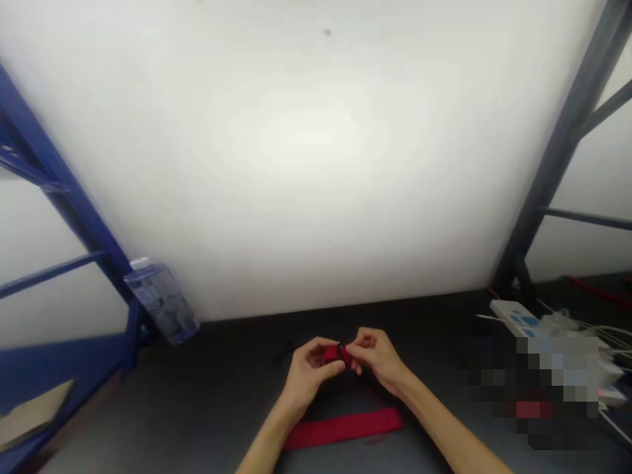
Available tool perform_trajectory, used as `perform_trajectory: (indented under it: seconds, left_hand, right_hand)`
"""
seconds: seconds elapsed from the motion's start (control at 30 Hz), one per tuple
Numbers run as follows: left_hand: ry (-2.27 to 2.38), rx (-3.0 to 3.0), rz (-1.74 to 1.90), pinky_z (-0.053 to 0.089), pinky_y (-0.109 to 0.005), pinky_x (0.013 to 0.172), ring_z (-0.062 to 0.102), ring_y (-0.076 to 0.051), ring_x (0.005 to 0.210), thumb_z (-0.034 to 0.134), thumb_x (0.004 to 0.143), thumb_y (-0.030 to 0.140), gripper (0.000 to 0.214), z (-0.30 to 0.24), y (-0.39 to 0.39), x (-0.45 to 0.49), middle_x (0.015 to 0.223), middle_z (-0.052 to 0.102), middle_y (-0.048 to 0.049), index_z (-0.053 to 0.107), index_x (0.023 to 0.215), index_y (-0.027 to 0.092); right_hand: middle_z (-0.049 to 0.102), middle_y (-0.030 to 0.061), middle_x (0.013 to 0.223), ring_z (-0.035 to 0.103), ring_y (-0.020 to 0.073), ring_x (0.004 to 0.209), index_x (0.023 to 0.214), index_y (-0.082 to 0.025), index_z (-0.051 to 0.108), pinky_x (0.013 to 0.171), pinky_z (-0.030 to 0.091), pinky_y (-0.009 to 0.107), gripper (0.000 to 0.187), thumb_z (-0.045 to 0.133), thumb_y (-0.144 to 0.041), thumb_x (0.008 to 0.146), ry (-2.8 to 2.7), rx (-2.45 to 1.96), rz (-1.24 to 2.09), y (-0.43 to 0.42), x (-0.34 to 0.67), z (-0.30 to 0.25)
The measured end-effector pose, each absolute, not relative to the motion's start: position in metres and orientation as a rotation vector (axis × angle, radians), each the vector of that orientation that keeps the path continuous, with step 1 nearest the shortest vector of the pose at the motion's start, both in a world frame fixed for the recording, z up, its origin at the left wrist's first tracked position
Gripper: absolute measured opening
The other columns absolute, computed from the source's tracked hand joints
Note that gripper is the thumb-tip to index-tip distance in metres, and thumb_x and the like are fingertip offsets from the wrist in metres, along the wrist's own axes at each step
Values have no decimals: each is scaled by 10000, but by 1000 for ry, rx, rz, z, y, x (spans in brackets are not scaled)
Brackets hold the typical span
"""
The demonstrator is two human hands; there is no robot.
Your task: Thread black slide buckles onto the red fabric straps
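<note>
My left hand [309, 372] and my right hand [378, 359] meet above a dark grey table [207, 408]. Both are closed in a pinch on a small red piece of fabric [336, 355] held between them. Below the hands a longer red strip of the same fabric [345, 426] lies flat on the table, partly hidden by my left forearm. I cannot tell whether the strip and the pinched piece are joined.
A clear plastic water bottle [160, 299] leans by a blue metal frame [59, 197] at the left. A white power strip [516, 316] with white cables lies at the right beside a dark frame post [557, 151]. A white wall stands behind.
</note>
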State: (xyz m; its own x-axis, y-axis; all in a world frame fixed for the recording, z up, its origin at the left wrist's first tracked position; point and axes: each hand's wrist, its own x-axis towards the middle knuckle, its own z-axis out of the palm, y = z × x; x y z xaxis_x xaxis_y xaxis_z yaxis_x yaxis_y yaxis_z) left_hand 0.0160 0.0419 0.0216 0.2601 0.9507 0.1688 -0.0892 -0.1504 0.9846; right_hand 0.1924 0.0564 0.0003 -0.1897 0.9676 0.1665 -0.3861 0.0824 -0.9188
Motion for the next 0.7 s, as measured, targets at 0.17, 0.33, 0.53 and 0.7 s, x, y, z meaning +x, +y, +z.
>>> perform_trajectory:
  seconds: [0.17,0.33,0.53,0.7]
  left_hand:
    - [878,1443,1147,494,-307,789,648,-192,814,827,658,186,315,19,44,15,847,714,-54,706,945,140]
    - [868,1451,1116,497,-331,806,656,-209,834,810,687,205,312,16,47,11,893,726,-83,701,971,132]
    - [865,1490,1094,493,-329,822,651,-215,867,798,706,227,324,17,46,10,926,720,-83,695,999,135]
    - [897,1583,1052,504,-339,820,651,-233,886,786,714,264,322,17,45,11,943,716,-87,702,999,139]
  right_hand:
    - [650,18,519,568,120,430,629,-143,570,411,435,214,296,812,-305,680,-1163,-726,1423,55,191,-1]
    - [659,24,550,550,105,440,755,-111,693,450,434,225,221,805,-289,689,-1177,-684,1460,56,192,-4]
    - [648,14,585,543,101,484,736,-117,701,490,427,231,210,823,-262,647,-1165,-719,1423,57,192,-7]
    - [597,-40,603,462,71,465,778,-173,568,446,355,192,300,820,-261,642,-1114,-688,1463,57,187,-10]
